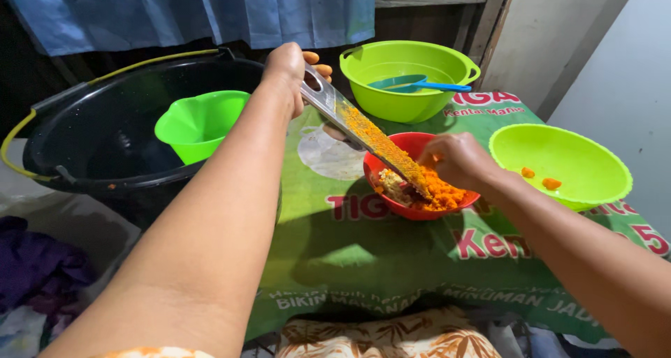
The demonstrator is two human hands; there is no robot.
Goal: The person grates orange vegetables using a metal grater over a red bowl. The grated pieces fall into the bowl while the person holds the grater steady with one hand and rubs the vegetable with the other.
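Your left hand, fingers wrapped, props the grater slanted mid-frame so shreds drop into the red bowl; your right hand pinches something I cannot make out against the grater.

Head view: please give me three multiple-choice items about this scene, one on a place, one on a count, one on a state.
1. Where does the lower end of the flat metal grater rest?
A. in the round red plastic bowl
B. in the black bucket
C. on the cloth

2. How many orange pieces lie in the shallow lime-green bowl?
A. none
B. two
C. five

3. How is the grater held?
A. flat
B. upright
C. slanted

Answers: 1 A, its tip sits in orange shreds there. 2 B, two pieces show. 3 C, the left hand raises its top; the right hand is against it.
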